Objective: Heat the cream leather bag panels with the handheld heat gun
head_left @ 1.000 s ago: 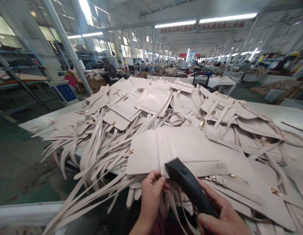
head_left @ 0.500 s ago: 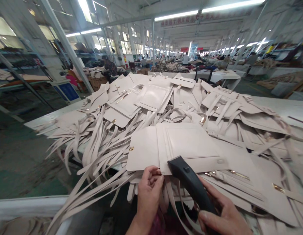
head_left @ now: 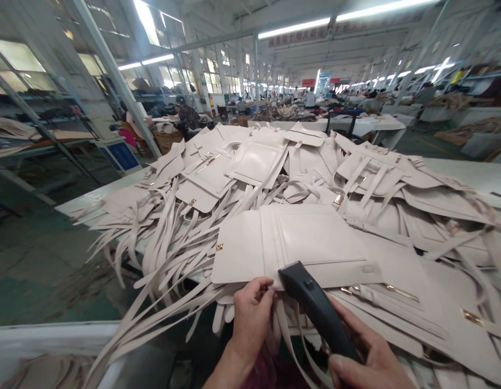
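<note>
A cream leather bag panel with a small gold clasp lies on top of a big heap of like panels and straps. My left hand pinches the panel's near edge, fingers curled. My right hand is wrapped round a black hand-held tool whose tip rests at the same near edge, just right of my left fingers.
The heap covers a white table, with straps hanging over its left and near edges. A white rail runs at the lower left above green floor. Metal racks stand at the left. Other tables and people are far behind.
The view shifted slightly, so the heap sits a little to the right. Both hands stay at the panel's near edge, and the tool tip has barely moved.
</note>
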`<state>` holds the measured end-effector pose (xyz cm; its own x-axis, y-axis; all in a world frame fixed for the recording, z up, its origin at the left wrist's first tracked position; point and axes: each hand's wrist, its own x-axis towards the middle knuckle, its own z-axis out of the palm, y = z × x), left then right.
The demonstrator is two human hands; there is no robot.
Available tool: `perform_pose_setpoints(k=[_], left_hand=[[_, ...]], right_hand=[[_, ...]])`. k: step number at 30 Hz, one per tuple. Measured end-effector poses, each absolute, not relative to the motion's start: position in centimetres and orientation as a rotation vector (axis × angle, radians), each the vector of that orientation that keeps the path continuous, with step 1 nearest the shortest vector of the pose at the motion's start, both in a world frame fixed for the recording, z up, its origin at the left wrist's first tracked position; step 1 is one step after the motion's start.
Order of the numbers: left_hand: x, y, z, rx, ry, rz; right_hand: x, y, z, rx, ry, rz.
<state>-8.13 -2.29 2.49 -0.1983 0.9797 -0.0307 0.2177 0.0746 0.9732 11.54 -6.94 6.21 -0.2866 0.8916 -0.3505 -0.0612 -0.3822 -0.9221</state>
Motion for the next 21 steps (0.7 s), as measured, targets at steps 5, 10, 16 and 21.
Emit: perform_pose_setpoints(k=[5,10,16,21], left_hand=[[-8.2,-2.4,2.9,1.381,1.591,1.201],[-8.1,-1.9,3.4,1.266,1.439,1.215],[-9.0,-2.1,3.9,0.726,0.942,1.115],[-9.6,-3.2,3.5,0.756,1.04,1.159]], right_hand=[[11.7,-7.0,5.7,-1.241,-1.102,1.754],[11.4,-7.0,6.3,-1.274,-1.079,1.732],[10.8,-6.6,6.5,-1.2,-1.004,1.755],[11.2,-7.1,6.4,-1.237,-0.986,1.719]])
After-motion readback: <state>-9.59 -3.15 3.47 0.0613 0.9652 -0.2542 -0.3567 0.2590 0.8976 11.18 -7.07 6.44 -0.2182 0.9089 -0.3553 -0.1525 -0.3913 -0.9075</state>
